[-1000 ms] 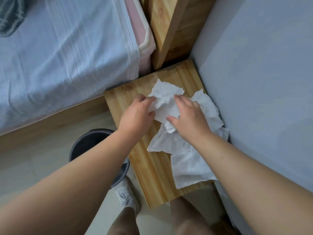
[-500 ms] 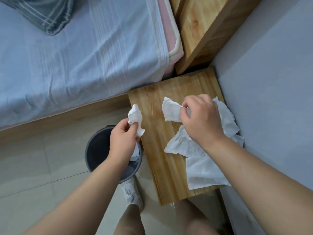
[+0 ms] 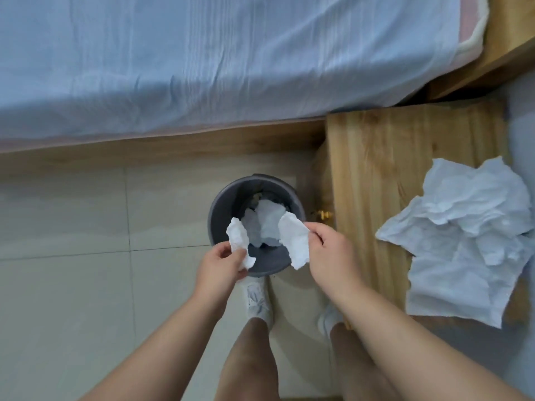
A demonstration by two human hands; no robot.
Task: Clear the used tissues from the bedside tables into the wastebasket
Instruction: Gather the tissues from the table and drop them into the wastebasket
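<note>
Leave the heap of crumpled tissues [image 3: 463, 241] on the wooden worktop [image 3: 376, 169], well right of the fingers, for a later trip. Centre both hands over the grey wastebasket [image 3: 231, 204], just beyond and below the fingertips, white tissue already inside. Release only with each scrap within the rim, low down, against likely drift. Left hand [image 3: 221, 266]: thumb and fingers [image 3: 228, 251] pinched together on a small crumpled tissue [image 3: 238, 241]. Right hand [image 3: 330, 256]: fingers [image 3: 314, 230] curled, clamped on a longer torn tissue [image 3: 293, 241] hanging over the opening.
</note>
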